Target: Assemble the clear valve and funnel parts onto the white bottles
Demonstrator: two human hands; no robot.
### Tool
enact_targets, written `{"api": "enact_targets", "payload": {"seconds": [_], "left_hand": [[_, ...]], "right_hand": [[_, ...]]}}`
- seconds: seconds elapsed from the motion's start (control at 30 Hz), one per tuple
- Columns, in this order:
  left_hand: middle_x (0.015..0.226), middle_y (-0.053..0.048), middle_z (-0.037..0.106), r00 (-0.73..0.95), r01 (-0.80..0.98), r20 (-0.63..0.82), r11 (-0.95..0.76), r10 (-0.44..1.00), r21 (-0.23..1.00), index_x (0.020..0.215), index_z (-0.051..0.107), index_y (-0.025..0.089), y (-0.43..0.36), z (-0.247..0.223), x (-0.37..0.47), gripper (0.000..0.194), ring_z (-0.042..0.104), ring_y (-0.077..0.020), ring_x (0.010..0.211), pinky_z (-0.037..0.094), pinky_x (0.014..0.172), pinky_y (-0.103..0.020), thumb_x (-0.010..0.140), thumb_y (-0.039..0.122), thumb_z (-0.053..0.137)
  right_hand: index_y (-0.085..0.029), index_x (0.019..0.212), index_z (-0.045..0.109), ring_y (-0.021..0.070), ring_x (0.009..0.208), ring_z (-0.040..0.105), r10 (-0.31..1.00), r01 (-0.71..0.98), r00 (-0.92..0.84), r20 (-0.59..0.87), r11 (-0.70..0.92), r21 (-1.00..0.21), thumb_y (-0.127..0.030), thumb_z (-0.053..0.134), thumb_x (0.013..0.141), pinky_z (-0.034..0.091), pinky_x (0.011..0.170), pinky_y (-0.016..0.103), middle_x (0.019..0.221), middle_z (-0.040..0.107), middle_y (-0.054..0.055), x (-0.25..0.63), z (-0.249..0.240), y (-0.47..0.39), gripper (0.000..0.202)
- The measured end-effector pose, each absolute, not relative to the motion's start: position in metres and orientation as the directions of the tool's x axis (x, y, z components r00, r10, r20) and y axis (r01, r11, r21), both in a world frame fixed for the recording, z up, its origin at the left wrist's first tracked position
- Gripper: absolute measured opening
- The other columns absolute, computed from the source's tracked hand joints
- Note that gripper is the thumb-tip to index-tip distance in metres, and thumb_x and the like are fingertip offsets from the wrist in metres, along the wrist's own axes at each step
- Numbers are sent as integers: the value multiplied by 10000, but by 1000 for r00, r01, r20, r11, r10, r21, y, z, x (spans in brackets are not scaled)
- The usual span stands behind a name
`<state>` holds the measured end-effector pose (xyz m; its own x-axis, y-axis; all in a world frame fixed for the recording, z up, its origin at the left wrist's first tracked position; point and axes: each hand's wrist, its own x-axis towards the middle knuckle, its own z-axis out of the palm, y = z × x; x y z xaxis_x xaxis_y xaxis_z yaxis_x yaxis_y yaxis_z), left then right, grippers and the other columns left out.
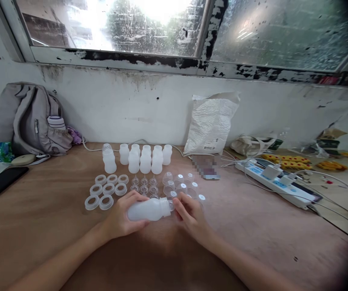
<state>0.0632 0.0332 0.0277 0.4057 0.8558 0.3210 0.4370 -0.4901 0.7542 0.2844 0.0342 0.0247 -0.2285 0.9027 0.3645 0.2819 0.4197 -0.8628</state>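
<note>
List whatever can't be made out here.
All head view:
Clear piece at the bottle mouth: partly covered by the right hand's fingers.
Laid-out clear teats: nearest ones partly behind the left hand and bottle.
Phone-like device: mostly pixelated.
White pouch: label print too small to read.
Black slab: cut off by the left edge.

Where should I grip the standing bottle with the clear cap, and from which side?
I'd grip the capped bottle around its white body, below the clear cap, coming from the left. It stands upright at the group's left end, with other bottles to its right and rings lying in front, so that side looks least crowded.
</note>
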Motion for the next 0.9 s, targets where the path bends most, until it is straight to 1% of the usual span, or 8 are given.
{"api": "enact_targets", "payload": {"seconds": [0.07,0.17,0.23,0.43,0.57,0.67,0.77,0.9], "left_hand": [[823,-8,571,379,311,182,-310,907,899,924,553,194,35,30,65,306,550,-151,704,452,618,-254,674,358,617],[705,9,560,426,83,33,-76,904,994,878,531,166,40,29,65,306,542,-117,568,412,479,-203,689,400,591],[648,8,561,499,13,-42,42,865,999,881,525,154,42,26,65,320,540,-109,506,361,400,-170,688,399,593],[825,-81,611,723,-176,-119,348,681,921,1020,514,125,31,20,74,464,592,-123,548,375,381,-148,689,436,606],[865,-92,605,804,-240,-114,494,584,836,1033,539,99,23,21,83,473,617,-146,640,442,486,-174,644,340,658],[782,-63,593,838,-235,-136,576,528,783,945,573,89,20,24,89,386,603,-136,605,429,484,-180,616,281,638],[726,-32,572,782,-252,-143,518,607,818,873,569,113,22,27,94,315,563,-117,564,409,498,-203,606,276,604],[688,-9,546,445,-69,-7,42,895,997,794,563,125,29,31,96,247,494,-121,606,378,557,-234,563,172,636]], "right_hand": [[-203,787,481,104,532,481,886,220,-258,385,441,-870,-353,521,803,389,490,223,661,521,-13,283,28,31,156],[-247,1057,425,144,716,563,883,128,-306,355,407,-904,-335,594,751,474,606,264,973,520,49,280,30,28,361],[-268,1147,380,167,814,565,891,78,-338,305,349,-934,-343,603,746,490,646,277,1052,484,66,279,29,27,465],[-226,1063,524,194,885,538,871,-78,-423,249,239,-968,-351,621,736,446,759,304,991,553,55,280,27,29,363],[-219,1031,538,208,839,555,881,-235,-436,186,89,-968,-403,628,703,449,611,276,990,583,66,272,44,30,386],[-210,1037,534,235,940,543,857,-342,-490,157,-24,-939,-405,637,678,446,599,266,1068,586,93,260,65,29,421],[-177,847,566,200,812,582,890,-350,-442,112,-56,-935,-351,658,660,437,586,259,916,649,89,245,79,32,271],[-166,680,528,129,565,549,980,-364,-177,88,18,-931,-300,697,612,399,510,224,626,632,14,225,71,47,227]]}}
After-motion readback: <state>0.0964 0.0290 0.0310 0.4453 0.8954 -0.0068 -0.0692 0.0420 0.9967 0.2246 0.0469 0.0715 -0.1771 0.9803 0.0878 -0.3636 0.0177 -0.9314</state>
